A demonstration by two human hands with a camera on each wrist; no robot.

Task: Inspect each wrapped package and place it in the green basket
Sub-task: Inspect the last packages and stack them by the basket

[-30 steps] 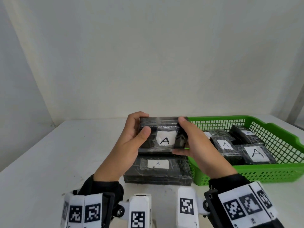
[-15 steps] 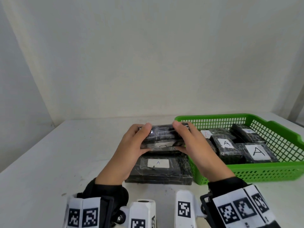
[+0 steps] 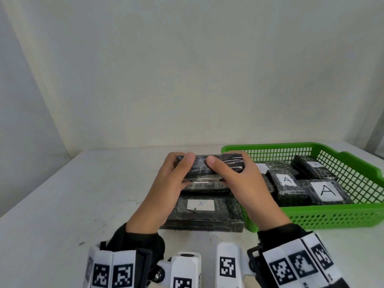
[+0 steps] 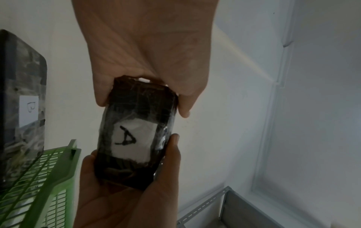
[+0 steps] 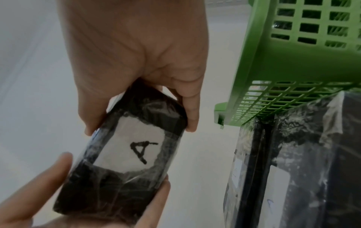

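Both hands hold one black wrapped package [image 3: 216, 164] in the air, just left of the green basket [image 3: 340, 217]. My left hand [image 3: 176, 175] grips its left end and my right hand [image 3: 234, 173] grips its right end, thumbs on top. Its white "A" label faces down, so the head view shows only a sliver of it. The wrist views show the package [image 4: 136, 135] [image 5: 126, 154] with the label in full, and the left hand [image 4: 144, 69] and right hand [image 5: 136, 61] gripping its ends.
A larger black wrapped package [image 3: 203, 213] with a small "A" label lies flat on the white table [image 3: 83, 194] under the hands, against the basket's left wall. Several labelled packages [image 3: 326, 190] lie in the basket. A wall stands behind the table.
The hands have turned the held package over. Its "A" label faced the head camera before and now points down. The thumbs have moved onto its top.
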